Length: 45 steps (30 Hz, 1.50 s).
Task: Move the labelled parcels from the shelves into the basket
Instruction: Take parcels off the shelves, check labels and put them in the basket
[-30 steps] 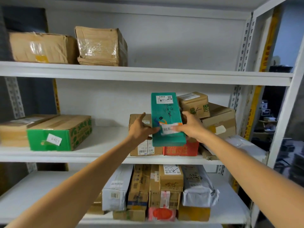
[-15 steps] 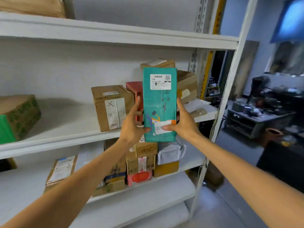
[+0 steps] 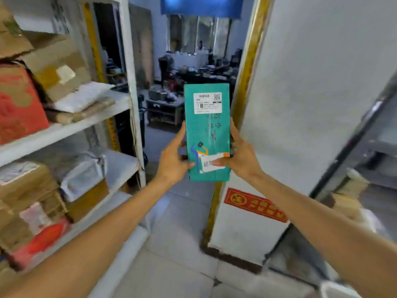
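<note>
Storeroom aisle by white pillar [image 3: 300,104] | teal labelled parcel [image 3: 207,130] upright just left of it, clear of shelves [image 3: 64,131] | left hand [image 3: 174,161], right hand [image 3: 243,160]: fingers [image 3: 181,134] pinch its lower sides | carry two-handed, label up; basket unseen

Matt teal cardboard parcel [image 3: 207,130] with a smooth white paper label [image 3: 207,103]; painted metal shelves [image 3: 71,127].

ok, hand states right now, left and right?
Left hand: holding the teal parcel by its left edge.
Right hand: holding the same parcel by its right edge, thumb on the front.
</note>
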Motion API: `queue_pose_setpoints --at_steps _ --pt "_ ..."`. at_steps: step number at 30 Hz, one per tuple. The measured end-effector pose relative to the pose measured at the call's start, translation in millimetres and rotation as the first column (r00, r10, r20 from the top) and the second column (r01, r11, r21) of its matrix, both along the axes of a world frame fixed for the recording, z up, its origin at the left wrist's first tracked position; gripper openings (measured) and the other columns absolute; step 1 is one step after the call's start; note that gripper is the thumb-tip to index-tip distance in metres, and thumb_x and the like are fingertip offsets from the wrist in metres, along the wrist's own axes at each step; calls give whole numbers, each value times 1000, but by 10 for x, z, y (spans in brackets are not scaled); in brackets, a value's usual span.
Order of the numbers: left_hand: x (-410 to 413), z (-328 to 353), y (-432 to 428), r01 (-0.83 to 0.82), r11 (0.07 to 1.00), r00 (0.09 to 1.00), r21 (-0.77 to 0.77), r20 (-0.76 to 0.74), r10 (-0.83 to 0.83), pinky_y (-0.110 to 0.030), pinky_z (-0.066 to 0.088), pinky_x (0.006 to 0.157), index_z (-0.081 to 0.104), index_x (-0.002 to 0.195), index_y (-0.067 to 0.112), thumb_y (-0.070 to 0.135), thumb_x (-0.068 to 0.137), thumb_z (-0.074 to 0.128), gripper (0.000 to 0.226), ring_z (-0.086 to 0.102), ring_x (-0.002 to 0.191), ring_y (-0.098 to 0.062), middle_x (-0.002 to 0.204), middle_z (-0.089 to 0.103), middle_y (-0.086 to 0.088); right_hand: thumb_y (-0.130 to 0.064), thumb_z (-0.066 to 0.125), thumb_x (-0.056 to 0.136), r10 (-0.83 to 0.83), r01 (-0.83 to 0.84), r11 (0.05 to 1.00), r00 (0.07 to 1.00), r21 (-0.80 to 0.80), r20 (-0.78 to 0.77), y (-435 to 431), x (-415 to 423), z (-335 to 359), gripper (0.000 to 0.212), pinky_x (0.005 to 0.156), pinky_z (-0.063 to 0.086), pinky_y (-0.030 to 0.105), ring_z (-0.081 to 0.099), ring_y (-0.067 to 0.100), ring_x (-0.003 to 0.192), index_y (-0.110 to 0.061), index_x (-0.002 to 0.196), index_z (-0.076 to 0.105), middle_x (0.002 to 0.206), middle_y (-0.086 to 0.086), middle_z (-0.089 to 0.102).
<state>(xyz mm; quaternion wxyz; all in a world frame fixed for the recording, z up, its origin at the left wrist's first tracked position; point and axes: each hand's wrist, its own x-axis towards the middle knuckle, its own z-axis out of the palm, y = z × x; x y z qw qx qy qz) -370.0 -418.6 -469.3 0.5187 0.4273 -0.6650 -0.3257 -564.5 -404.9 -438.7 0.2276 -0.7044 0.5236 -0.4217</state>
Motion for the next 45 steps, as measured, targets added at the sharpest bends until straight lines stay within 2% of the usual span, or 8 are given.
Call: queue_pose_setpoints --at_steps 4,10,17,20,26,29,39,45 --pt "-1102 -47 -65 219 975 975 32 38 -220 -45 55 86 21 148 41 -17 68 69 110 56 119 -32 141 50 -6 -5 82 73 -300 299 953 954 40 6 415 -977 -70 117 71 56 26 63 9 94 -34 154 3 119 -3 61" --pt "-2846 -69 96 509 860 851 28 132 -508 -38 59 69 12 148 42 -7 76 73 106 61 109 -28 128 54 -7 0 82 69 -654 653 756 754 41 52 1141 -2353 -198 119 74 58 23 62 15 109 -40 153 8 129 -3 59" --pt "-4525 -223 398 812 572 550 119 173 -817 -30 60 69 16 150 40 -6 78 71 102 62 108 -20 139 47 6 3 83 65 -890 889 450 439 83 125 1936 -3471 -480 124 75 57 22 66 8 92 -41 153 8 109 -11 63" --pt "-5095 -307 489 876 468 448 118 165 -879 -18 58 68 18 150 37 -11 74 72 105 60 108 -16 145 41 6 4 82 66 -935 931 347 334 112 119 2123 -3794 -551 123 74 54 15 65 9 92 -38 154 7 110 -11 61" --pt "-5920 -451 628 932 295 261 209 175 -949 -47 57 81 20 146 48 1 86 65 89 63 107 -24 137 52 -1 2 82 68 -984 976 167 156 141 84 2418 -4197 -667 120 73 51 7 62 8 98 -28 155 5 123 -6 59" --pt "-6249 -478 793 947 192 168 257 115 -979 -46 59 78 21 144 50 2 89 61 83 63 107 -21 131 52 2 -1 84 67 -996 985 81 74 153 55 2558 -4404 -710 121 85 56 25 62 11 105 -29 155 6 127 -7 58" --pt "-7321 -859 1221 931 -130 -185 340 135 -973 -38 61 72 17 146 49 3 89 62 85 62 106 -22 117 52 2 0 82 71 -974 939 -207 -224 275 32 2925 -4874 -1007 118 68 43 -3 53 -14 89 -25 156 4 125 -11 51" --pt "-7545 -1215 1482 855 -282 -358 436 102 -928 -33 61 66 20 145 49 4 90 62 83 65 101 -19 121 53 2 -7 84 69 -925 856 -359 -379 372 -19 3086 -4868 -1351 122 91 54 33 56 11 113 -33 155 2 137 -2 55"
